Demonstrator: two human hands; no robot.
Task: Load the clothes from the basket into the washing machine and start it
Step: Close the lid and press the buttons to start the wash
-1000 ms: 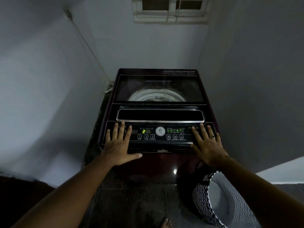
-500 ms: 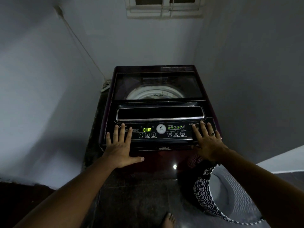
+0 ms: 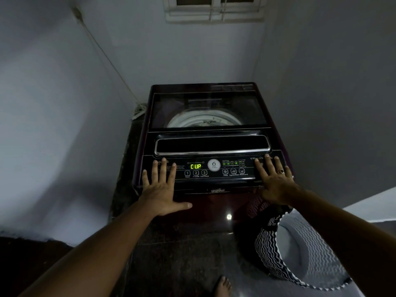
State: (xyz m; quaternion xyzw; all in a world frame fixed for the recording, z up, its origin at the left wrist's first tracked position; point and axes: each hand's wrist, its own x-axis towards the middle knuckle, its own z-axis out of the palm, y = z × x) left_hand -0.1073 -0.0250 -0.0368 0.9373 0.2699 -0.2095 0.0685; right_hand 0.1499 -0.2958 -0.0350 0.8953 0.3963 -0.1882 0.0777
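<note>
From the head camera: a person stands at a top-loading washing machine in a dim corner, its glass lid closed over the pale drum. The left hand lies flat on the left end of the control panel, grip released, fingers spread, holding nothing. The right hand, a ring on one finger, rests the same way on the right end. The green display is lit and seems to read "CUP". The zigzag-patterned basket, on the floor at near right, looks empty, so loading appears done. Whether the cycle has truly started cannot be told; the Start/Pause button sits untouched between the hands.
</note>
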